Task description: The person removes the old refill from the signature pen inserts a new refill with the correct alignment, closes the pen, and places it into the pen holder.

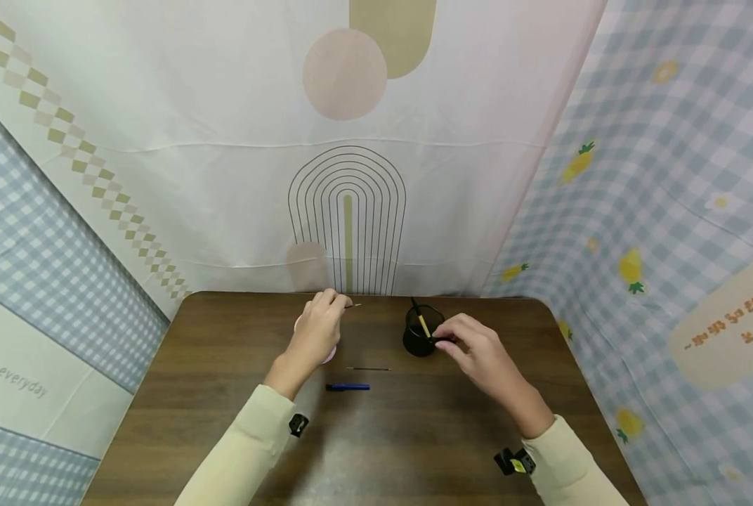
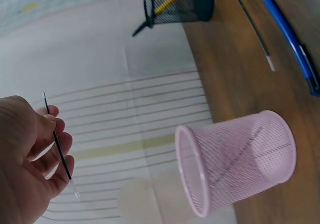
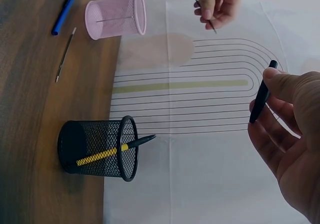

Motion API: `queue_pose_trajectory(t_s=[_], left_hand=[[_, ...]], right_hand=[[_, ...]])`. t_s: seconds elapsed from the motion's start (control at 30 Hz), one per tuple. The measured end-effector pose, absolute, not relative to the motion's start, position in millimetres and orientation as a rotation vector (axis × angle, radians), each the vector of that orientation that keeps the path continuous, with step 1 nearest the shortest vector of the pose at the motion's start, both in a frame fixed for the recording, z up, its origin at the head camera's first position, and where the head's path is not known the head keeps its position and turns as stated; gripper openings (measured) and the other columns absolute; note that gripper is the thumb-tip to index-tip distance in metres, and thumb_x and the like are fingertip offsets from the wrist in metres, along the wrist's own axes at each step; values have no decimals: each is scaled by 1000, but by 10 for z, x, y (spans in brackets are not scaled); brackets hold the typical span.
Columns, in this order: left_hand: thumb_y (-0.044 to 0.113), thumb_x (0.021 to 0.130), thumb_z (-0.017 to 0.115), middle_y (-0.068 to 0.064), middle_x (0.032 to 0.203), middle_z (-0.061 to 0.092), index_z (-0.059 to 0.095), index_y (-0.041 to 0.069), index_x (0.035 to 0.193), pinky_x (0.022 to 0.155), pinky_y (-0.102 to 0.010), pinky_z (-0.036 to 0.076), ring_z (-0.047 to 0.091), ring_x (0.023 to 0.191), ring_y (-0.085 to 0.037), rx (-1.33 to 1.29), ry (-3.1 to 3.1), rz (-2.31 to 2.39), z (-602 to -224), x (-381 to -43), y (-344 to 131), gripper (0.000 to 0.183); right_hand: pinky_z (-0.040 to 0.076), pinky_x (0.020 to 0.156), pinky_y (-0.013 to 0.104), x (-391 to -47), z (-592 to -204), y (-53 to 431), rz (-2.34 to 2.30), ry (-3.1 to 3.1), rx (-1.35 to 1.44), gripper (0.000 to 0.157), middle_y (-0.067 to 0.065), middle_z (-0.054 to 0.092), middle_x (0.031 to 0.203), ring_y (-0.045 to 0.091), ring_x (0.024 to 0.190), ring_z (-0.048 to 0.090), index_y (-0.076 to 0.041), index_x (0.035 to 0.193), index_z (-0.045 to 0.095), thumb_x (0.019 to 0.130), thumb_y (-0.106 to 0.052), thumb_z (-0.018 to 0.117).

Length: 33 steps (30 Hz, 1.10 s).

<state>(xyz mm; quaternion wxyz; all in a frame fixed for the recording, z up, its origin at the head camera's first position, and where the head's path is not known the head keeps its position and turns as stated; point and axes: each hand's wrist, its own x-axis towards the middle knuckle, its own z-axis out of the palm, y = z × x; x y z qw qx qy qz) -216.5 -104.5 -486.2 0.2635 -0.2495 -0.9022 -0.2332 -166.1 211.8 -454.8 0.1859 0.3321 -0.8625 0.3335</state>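
Observation:
My left hand (image 1: 316, 323) pinches a thin pen refill (image 2: 59, 149) with a dark tube and a pale end, high above the pink mesh pen holder (image 2: 235, 154). In the head view that hand covers most of the holder. Through the pink mesh, one slim dark stick (image 3: 116, 18) shows inside. Thumb and fingers of my right hand (image 1: 480, 355) pinch a short black pen (image 3: 261, 98) over the right side of the black mesh pen holder (image 3: 75, 149). A yellow-and-black pen (image 3: 102, 156) leans inside this holder, its black end above the rim.
Another refill (image 1: 369, 369) lies on the brown wooden table (image 1: 212, 422) between and in front of the holders. Nearer me lies a blue pen (image 1: 349, 387). A patterned cloth (image 1: 244, 211) hangs behind the table's back edge, with checked cloth (image 1: 541, 232) at the right.

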Motion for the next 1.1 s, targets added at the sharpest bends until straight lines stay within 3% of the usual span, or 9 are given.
queue_pose_trajectory(t_s=[0.2, 0.47, 0.77, 0.9, 1.1], left_hand=[[-20, 86, 57, -10, 96, 63, 70, 3, 105, 71, -41, 50, 61, 88, -30, -790, -2368, -615, -4744, -2086, -954, 32], [-22, 83, 60, -10, 95, 63, 70, 2, 105, 77, -38, 54, 62, 87, -28, -861, -2324, -532, -4644, -2019, -878, 34], [-18, 84, 65, -10, 94, 64, 71, 2, 103, 75, -31, 58, 63, 86, -25, -958, -2196, -492, -4513, -1912, -797, 28], [-16, 84, 66, -9, 93, 65, 71, 3, 101, 74, -32, 56, 62, 83, -24, -988, -2150, -451, -4471, -1893, -758, 25], [-13, 82, 70, -6, 89, 64, 72, 6, 96, 62, -31, 50, 60, 77, -22, -981, -2110, -398, -4449, -1866, -715, 23]], right_hand=[[57, 67, 29, -1671, -4542, 2121, 927, -2419, 935, 24, -4, 68, 104, 7, 88, 64, -13, 102, 72, 85, 1, 81], [59, 67, 37, -1682, -4557, 2122, 915, -2437, 915, 25, -5, 68, 104, 7, 89, 64, -16, 103, 71, 85, 0, 80], [53, 70, 16, -1670, -4557, 2088, 951, -2435, 905, 22, -5, 68, 103, 6, 86, 64, -13, 103, 72, 86, -1, 80], [52, 70, 15, -1672, -4563, 2076, 979, -2428, 904, 19, -3, 69, 103, 6, 84, 64, -10, 103, 73, 87, -2, 79], [52, 68, 16, -1686, -4553, 2055, 998, -2423, 911, 19, -4, 69, 102, 5, 83, 63, -10, 104, 73, 87, -3, 79]])
